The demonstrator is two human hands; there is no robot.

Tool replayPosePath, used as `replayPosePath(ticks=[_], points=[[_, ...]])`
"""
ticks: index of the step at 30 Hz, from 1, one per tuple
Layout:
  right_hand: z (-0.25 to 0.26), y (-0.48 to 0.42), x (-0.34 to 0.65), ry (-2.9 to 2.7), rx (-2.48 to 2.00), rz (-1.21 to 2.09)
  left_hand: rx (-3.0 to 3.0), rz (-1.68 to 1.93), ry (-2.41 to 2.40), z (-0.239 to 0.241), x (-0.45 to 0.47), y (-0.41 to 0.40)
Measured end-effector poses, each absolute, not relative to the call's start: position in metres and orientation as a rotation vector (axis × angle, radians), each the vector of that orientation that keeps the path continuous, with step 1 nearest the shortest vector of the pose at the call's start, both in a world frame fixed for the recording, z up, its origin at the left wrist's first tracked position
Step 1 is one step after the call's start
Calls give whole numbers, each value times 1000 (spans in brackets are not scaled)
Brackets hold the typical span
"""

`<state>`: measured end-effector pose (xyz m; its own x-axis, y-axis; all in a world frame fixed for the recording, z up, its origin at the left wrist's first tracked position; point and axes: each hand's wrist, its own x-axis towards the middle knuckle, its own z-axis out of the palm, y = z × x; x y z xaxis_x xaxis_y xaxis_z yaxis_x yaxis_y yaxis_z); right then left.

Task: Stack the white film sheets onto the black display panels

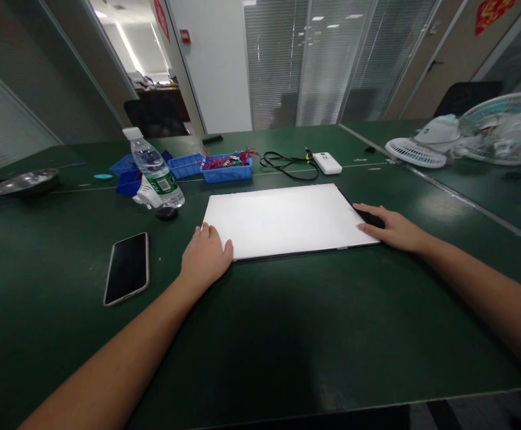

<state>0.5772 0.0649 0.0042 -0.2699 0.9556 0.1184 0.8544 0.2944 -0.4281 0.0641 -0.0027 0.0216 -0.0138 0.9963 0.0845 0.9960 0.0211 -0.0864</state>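
A closed white laptop (284,220) lies flat on the dark green table (260,334) in front of me. My left hand (205,257) grips its near left corner, fingers curled over the edge and thumb on the lid. My right hand (388,227) rests at the laptop's right edge, fingers stretched along the side and touching it.
A black phone (127,267) lies left of the laptop. Behind it a water bottle (153,168) leans by blue trays (227,168) holding red pieces. A black cable (289,164) and a white power bank (327,162) sit behind the laptop. White fans (470,134) lie at right, a metal dish (24,182) at far left.
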Motion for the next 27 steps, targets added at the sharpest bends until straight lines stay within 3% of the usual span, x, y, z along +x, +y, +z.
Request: replayPosePath(ticks=[27], points=[[3,67,577,-2236,-1527,451,-2211,-38,-2106,10,62,-4]])
